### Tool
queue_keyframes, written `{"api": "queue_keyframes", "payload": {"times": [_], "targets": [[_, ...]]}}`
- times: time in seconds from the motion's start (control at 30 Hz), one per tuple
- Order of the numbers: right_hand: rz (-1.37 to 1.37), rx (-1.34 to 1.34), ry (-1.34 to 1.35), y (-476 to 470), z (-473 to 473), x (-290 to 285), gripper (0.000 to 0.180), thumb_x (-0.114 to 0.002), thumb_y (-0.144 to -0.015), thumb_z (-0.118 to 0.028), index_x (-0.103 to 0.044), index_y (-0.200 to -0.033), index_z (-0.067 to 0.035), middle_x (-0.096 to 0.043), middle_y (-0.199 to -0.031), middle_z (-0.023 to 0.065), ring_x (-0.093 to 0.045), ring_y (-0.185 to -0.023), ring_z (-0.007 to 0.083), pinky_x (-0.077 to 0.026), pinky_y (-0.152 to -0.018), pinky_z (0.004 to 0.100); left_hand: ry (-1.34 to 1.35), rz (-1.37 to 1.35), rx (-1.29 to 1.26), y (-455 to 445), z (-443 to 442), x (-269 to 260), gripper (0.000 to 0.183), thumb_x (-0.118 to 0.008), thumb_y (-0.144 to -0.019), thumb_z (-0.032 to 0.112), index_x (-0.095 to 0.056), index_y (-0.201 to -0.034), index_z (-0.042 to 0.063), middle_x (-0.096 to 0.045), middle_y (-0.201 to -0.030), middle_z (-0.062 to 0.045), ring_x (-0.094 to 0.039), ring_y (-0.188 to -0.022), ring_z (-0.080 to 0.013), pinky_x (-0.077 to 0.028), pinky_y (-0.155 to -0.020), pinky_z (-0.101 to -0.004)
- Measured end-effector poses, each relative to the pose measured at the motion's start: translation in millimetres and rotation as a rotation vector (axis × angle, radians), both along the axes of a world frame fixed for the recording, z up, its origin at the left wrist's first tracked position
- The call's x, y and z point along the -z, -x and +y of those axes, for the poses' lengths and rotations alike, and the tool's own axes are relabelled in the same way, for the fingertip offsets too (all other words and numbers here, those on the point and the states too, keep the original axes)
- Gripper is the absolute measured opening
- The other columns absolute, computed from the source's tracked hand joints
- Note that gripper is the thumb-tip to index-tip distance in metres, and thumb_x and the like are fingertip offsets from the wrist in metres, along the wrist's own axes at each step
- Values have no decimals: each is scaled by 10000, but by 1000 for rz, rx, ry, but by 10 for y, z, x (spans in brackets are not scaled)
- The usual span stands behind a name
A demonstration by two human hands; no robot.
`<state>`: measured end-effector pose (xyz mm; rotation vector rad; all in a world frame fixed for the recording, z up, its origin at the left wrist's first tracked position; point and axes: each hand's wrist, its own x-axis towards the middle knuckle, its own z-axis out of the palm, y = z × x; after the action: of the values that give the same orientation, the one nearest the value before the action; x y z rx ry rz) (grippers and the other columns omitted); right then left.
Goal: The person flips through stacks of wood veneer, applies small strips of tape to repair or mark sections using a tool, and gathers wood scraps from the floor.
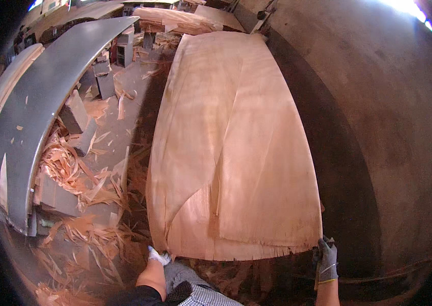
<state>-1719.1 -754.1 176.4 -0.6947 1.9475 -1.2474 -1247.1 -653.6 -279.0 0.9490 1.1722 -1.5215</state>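
Wood veneer sheets point(265, 153) lie before me in an overlapping layer, narrowing towards the far end. A curved edge on the left part uncovers a lower veneer sheet point(193, 214), and the near edge is ragged and split. My left hand point(159, 257), in a white glove, grips the near left corner; its fingertips are partly hidden. At the near right corner my right hand point(327, 258), in a grey glove with a yellow cuff rim, holds the edge with its fingers partly out of sight.
A long dark panel point(51, 76) rests on concrete blocks point(74, 113) at left. Veneer scraps point(63, 160) litter the floor there. Beyond the far end lies a veneer bundle point(177, 19). To the right spreads a broad brown surface point(388, 114) with a dark curved shadow.
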Motion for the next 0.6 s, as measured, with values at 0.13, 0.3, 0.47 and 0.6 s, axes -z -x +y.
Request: {"api": "queue_keyframes", "payload": {"times": [0.13, 0.3, 0.47, 0.6], "targets": [[20, -20, 46, 548, -310, 382, 242, -640, -832, -116, -579, -1049, -30, -558, -693, 7, -483, -447, 118, -345, -365, 233, -194, -155, 45, 509, -10, 312, 564, -585, -759, 649, -535, -1094, 198, -561, -1087, -1, -505, -947, -199, -437, -771, -386], [-50, -78, 34, 645, -811, 795, 225, -649, -813, -108, -598, -1026, -54, -541, -661, -15, -471, -441, 102, -352, -376, 241, 53, -329, -305, 800, -255, 429, 459, -686, -784, 437, -565, -1120, 149, -584, -1126, -11, -527, -1016, -188, -439, -879, -350], [-126, -21, 89, 1132, -1003, 1722, 190, -664, -806, -115, -596, -980, -78, -534, -627, -4, -446, -399, 112, -339, -355, 244, 153, -439, -472, 988, -391, 154, 420, -654, -835, 347, -563, -1140, 72, -569, -1201, -27, -512, -1118, -215, -394, -1000, -355], [-143, -82, -23, 1471, -1109, 2242, 204, -661, -811, -81, -592, -999, -44, -597, -785, 15, -533, -587, 128, -430, -487, 256, 273, -444, -593, 1065, -446, -27, 407, -649, -843, 303, -554, -1149, 52, -562, -1208, -31, -495, -1122, -200, -354, -1027, -332]]}}
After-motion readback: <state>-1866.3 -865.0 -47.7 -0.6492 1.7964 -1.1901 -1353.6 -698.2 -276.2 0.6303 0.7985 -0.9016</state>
